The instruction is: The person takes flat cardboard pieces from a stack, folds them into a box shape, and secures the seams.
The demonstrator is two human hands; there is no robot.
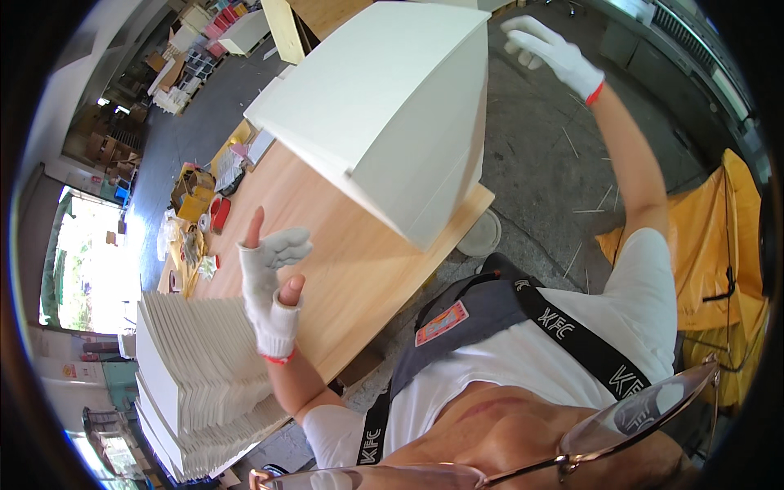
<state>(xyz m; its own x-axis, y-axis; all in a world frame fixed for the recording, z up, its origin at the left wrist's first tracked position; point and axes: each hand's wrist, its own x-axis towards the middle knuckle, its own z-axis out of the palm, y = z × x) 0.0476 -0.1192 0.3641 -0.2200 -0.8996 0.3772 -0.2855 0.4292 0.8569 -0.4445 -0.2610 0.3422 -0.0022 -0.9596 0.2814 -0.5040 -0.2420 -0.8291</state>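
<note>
My left hand [273, 286] wears a white glove with a red cuff edge, and the thumb and one finger poke out bare. Its fingers are spread over the wooden table, apart from anything. My right hand [559, 61], also in a white glove, is raised with its fingers stretched out, beside the far right corner of a big white block-shaped pile [367, 98]. A gap shows between that hand and the pile. Smooth top and side faces make it hard to tell whether the pile is one piece or many sheets. It stands on the wooden table [327, 253].
Several white boards lie in a layered stack [204, 367] at the table's near left. Along the left edge are a yellow box [193, 196], a red tape roll [219, 214] and small clutter. A round pale bucket [480, 235] stands by the table; yellow cloth [719, 237] hangs at right.
</note>
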